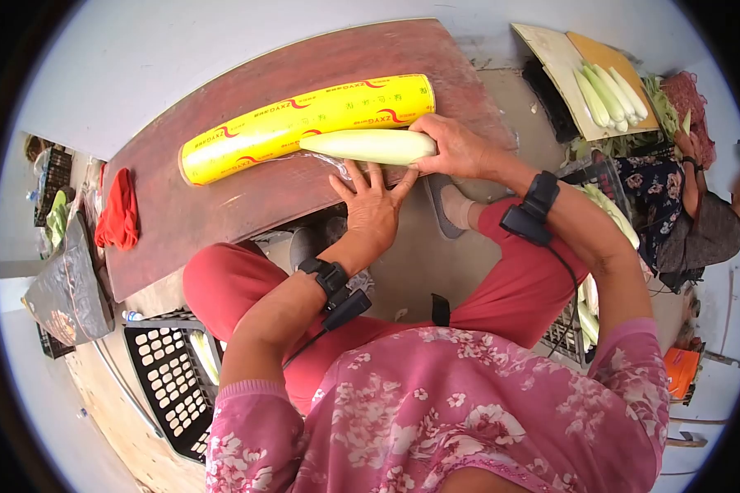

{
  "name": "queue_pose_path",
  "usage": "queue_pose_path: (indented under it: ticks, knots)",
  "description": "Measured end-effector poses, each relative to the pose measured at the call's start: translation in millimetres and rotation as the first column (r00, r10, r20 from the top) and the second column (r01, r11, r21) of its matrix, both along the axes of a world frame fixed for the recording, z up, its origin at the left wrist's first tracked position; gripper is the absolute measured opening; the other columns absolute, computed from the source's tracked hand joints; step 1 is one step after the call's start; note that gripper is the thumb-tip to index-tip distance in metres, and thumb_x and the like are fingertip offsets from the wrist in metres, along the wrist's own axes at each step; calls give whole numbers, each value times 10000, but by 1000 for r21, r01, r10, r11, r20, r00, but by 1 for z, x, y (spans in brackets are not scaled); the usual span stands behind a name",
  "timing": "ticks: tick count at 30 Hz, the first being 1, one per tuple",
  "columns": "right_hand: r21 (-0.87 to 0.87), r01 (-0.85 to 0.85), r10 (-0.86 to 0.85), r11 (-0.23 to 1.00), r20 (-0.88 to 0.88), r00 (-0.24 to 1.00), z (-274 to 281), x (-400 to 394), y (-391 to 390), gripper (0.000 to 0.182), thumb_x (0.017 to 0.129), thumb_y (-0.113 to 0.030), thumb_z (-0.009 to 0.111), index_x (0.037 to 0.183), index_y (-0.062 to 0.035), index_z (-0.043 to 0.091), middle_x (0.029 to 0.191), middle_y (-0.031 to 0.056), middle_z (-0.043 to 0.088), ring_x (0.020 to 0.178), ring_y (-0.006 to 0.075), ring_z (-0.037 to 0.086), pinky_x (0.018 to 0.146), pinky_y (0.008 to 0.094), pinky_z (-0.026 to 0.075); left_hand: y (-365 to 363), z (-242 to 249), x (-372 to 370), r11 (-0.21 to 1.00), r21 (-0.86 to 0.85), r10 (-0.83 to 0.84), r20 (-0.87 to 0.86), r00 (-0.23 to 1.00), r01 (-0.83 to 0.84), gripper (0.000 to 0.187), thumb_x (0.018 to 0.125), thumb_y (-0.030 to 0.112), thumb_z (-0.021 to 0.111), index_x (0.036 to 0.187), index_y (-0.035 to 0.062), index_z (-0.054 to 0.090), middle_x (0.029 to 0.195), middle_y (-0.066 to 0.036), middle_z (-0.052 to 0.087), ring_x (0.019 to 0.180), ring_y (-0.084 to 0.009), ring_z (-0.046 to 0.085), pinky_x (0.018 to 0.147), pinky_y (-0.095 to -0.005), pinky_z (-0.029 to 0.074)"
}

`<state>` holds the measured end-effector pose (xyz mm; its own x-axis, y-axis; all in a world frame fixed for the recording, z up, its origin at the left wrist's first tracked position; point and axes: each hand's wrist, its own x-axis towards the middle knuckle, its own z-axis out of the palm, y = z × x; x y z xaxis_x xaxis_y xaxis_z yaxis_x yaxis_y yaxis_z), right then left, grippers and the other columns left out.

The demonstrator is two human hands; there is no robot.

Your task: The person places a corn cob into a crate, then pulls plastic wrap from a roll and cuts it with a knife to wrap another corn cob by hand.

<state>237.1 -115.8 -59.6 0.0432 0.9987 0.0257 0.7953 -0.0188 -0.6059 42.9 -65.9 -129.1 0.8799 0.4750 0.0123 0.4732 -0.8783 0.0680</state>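
A pale green peeled corn ear (368,145) lies on the brown wooden table (247,197), right in front of a long yellow roll of cling film (304,123). A sheet of clear film (325,163) runs out from the roll under the ear. My right hand (456,148) grips the ear's right end. My left hand (372,201) lies flat with spread fingers on the film at the table's near edge, just below the ear.
A red cloth (119,209) lies on the table's left end. A black plastic crate (173,374) stands at my lower left. Several peeled ears (608,94) rest on a board at the upper right, beside another person in dark floral clothes (662,197).
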Motion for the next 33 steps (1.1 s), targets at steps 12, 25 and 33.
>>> queue_pose_path:
  ticks: [12, 25, 33]
  knots:
    - [103, -75, 61, 992, 138, 989, -27, 6, 14, 545, 748, -98, 673, 1264, -52, 503, 1092, 183, 550, 1028, 357, 557, 887, 416, 460, -3, 2, -7, 999, 36, -27, -46, 999, 29, 782, 814, 194, 624, 1475, 345, 233, 1471, -298, 150, 1314, -596, 160, 956, -759, 202]
    - [113, -153, 125, 982, 227, 966, -32, 9, 15, 535, 798, -147, 668, 1302, -139, 491, 1068, 149, 546, 991, 365, 567, 846, 452, 470, -4, -3, -33, 989, 57, -134, -63, 989, 138, 793, 763, 287, 706, 1455, 252, 320, 1520, -232, 148, 1359, -542, 133, 1006, -716, 200]
    - [29, -67, 55, 997, 305, 951, -23, -5, 11, 565, 829, -138, 653, 1357, -166, 456, 1081, 141, 504, 952, 365, 577, 810, 453, 490, 15, 5, -45, 976, 43, -214, 83, 973, 211, 796, 734, 211, 712, 1437, 155, 345, 1453, -182, 320, 1334, -421, 286, 1034, -569, 282]
